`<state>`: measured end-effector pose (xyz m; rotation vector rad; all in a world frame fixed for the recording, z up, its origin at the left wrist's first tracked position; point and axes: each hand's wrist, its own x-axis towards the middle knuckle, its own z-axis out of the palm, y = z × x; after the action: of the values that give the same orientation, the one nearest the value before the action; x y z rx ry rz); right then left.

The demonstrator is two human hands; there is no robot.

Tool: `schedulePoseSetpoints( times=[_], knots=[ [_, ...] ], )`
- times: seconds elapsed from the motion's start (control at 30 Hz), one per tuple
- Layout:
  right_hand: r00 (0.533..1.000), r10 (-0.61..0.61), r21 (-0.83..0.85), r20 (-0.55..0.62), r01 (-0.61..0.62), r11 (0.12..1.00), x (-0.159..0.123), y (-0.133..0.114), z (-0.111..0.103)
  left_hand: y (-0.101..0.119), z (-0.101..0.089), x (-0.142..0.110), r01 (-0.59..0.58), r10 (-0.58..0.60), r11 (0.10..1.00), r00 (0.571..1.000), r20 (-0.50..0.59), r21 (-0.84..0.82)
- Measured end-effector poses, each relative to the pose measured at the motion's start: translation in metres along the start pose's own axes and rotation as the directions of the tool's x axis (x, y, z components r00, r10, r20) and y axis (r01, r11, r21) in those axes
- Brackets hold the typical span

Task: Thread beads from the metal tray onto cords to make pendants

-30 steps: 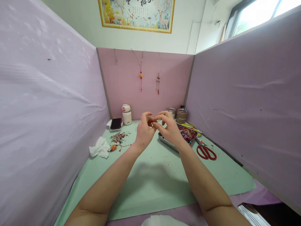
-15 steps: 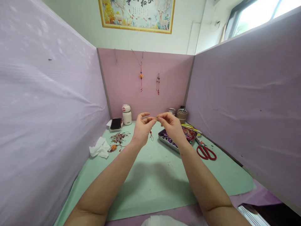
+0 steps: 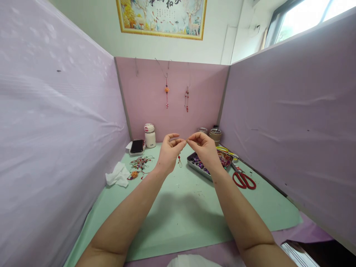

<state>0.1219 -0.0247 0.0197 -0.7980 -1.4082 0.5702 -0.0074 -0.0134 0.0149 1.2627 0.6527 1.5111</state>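
Observation:
My left hand [image 3: 170, 152] is closed in a pinch above the middle of the table. From under its fingers hangs a thin beaded cord [image 3: 179, 159] with a red bead and a small loop at the bottom. Just to the right, my right hand [image 3: 204, 148] also pinches, thumb against forefinger, its tips almost touching the left ones. Whatever lies between the right fingertips is too small to make out. Below the right hand stands a metal tray [image 3: 202, 173] of purple and dark beads and reddish cords, partly hidden by the hand and wrist.
Red-handled scissors [image 3: 244, 180] lie right of the tray, near a yellow-handled tool [image 3: 222, 149]. Leftward are beaded strings [image 3: 140, 162], an orange bead ornament [image 3: 134, 174], a white tissue [image 3: 118, 174], a phone [image 3: 137, 146] and a white bottle [image 3: 150, 136]. Jars [image 3: 215, 136] stand behind.
Both hands have shifted very slightly to the right, with a small gap now between their fingertips. The hanging cord has moved a little right and down with the left hand.

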Motion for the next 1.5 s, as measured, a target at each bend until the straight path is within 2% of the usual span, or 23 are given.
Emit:
schedulePoseSetpoints(
  times=[0.17,0.33,0.43,0.67,0.83,0.97,1.07,1.2,1.3,1.4,1.5],
  knots=[
    [1.0,-0.004,0.002,0.024,0.004,1.0,0.0004,-0.0007,0.0007,0.0024,0.0012,-0.0005,-0.001,0.001,1.0,1.0,-0.011,-0.003],
    [0.992,0.123,0.192,0.037,-0.128,0.973,0.0027,-0.0001,-0.0005,0.007,0.0032,-0.0016,-0.002,0.001,1.0,1.0,-0.019,-0.025],
    [0.985,0.164,0.239,0.057,-0.173,0.955,0.0035,0.0006,-0.0011,0.0071,0.0031,-0.0023,-0.006,0.005,0.999,1.0,-0.023,-0.032],
    [0.988,0.139,0.26,0.073,-0.153,0.954,0.0045,0.0039,-0.0012,0.0064,0.0035,-0.0034,-0.001,0.001,0.999,1.0,0.006,-0.037],
    [0.977,0.153,0.247,0.151,-0.187,0.951,0.0043,0.0041,-0.0038,0.0088,0.0044,-0.0035,0.03,-0.03,0.989,1.0,-0.002,-0.142],
    [0.976,0.121,0.219,0.183,-0.16,0.962,0.0025,0.003,-0.004,0.0085,0.0055,-0.0042,0.028,-0.03,0.98,1.0,-0.005,-0.195],
    [0.982,0.096,0.196,0.162,-0.127,0.972,0.0014,0.0015,-0.0035,0.0064,0.0066,-0.0045,-0.013,0.008,0.989,0.999,-0.035,-0.145],
    [0.99,0.055,0.152,0.133,-0.076,0.986,0.0005,-0.0001,-0.0032,0.0022,0.0067,-0.0052,-0.167,0.169,0.985,0.982,-0.086,0.037],
    [0.992,0.036,0.126,0.121,-0.051,0.991,0.0,-0.0008,-0.003,0.0004,0.0058,-0.0066,-0.241,0.253,0.959,0.965,-0.066,0.149],
    [0.992,0.022,0.116,0.123,-0.037,0.993,0.0002,-0.0007,-0.0033,0.0009,0.0052,-0.007,-0.229,0.238,0.959,0.971,-0.037,0.169],
    [0.993,0.026,0.13,0.119,-0.042,0.991,0.0015,0.0011,-0.0045,0.0036,0.0049,-0.0059,-0.122,0.125,0.989,0.992,-0.027,0.083]
  ],
)
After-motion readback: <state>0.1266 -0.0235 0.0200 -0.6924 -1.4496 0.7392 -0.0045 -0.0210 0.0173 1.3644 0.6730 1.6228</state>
